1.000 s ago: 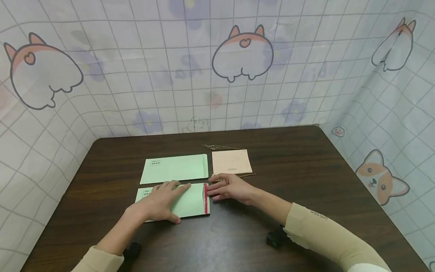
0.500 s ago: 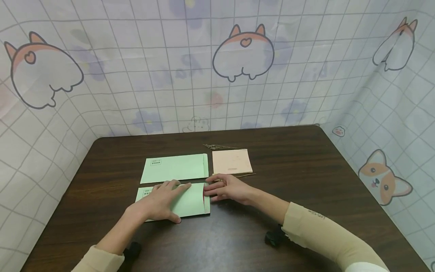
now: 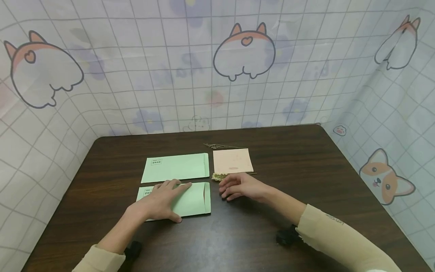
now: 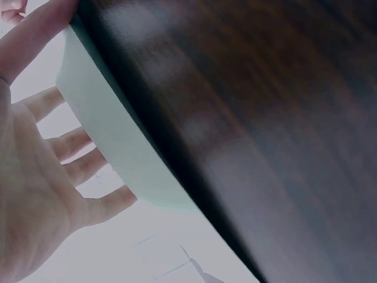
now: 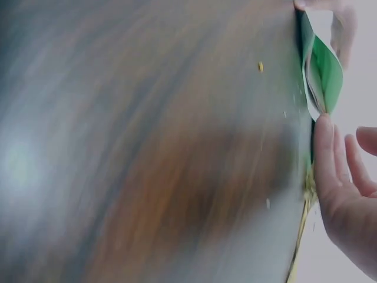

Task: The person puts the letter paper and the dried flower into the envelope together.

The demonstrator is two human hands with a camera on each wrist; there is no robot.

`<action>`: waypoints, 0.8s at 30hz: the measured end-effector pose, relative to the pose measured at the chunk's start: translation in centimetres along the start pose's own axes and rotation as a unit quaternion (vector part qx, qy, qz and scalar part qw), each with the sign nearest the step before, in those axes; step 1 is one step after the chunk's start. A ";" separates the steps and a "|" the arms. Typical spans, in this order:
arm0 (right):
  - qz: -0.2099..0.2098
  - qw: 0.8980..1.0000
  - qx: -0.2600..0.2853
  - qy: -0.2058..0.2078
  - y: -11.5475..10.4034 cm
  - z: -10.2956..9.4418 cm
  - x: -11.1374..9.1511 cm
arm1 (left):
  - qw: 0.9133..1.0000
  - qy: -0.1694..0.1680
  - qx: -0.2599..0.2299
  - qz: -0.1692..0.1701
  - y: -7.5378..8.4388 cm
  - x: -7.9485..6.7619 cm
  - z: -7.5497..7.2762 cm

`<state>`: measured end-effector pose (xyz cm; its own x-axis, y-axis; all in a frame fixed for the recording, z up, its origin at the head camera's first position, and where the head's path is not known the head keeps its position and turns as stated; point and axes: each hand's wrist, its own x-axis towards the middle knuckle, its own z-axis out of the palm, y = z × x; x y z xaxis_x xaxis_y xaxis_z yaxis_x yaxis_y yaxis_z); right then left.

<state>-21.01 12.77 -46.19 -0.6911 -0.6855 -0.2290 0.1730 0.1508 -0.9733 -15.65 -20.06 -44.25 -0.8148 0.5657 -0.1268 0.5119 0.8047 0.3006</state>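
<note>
A pale green envelope (image 3: 193, 202) lies on the near side of the table, its flap end (image 3: 207, 198) to the right and a thin reddish line showing at the slit. My left hand (image 3: 161, 202) rests on it with spread fingers, thumb at its near edge. The left wrist view shows that hand's palm (image 4: 32, 194) beside the envelope (image 4: 112, 124). Just right of the flap, my right hand (image 3: 244, 186) hovers with loosely bent fingers and holds nothing. From the right wrist, the envelope's mouth (image 5: 328, 71) gapes. A dried flower sprig (image 3: 218, 176) lies beside the right fingers.
Behind the near envelope lies a second green envelope (image 3: 176, 168), printed at its left corner. To its right is a square beige card (image 3: 232, 161), with another dried sprig (image 3: 215, 146) beyond it. A patterned curtain (image 3: 136, 75) surrounds the dark wooden table (image 3: 289, 162).
The red-edged piece that stuck out of the near envelope slid left inside it under my right fingers. My right hand then moved off to the right; my left hand stayed put.
</note>
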 end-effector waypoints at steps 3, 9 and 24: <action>0.015 0.999 -0.035 0.017 -0.1 -0.9 -0.8 | 1.000 0.000 -0.003 0.000 0.0 -0.1 0.0; 0.040 0.995 -0.082 0.045 -0.6 -3.1 -2.6 | 1.000 0.001 -0.003 -0.001 0.0 -0.1 0.1; 0.048 0.976 -0.156 0.147 -0.4 -7.2 -4.9 | 1.000 -0.002 0.000 -0.007 0.1 0.1 0.2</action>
<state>-22.77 21.15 -44.74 -0.8614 -0.4305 -0.2695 0.0570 0.4453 -0.8936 -15.60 -19.86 -44.39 -0.8202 0.5558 -0.1354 0.5012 0.8123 0.2984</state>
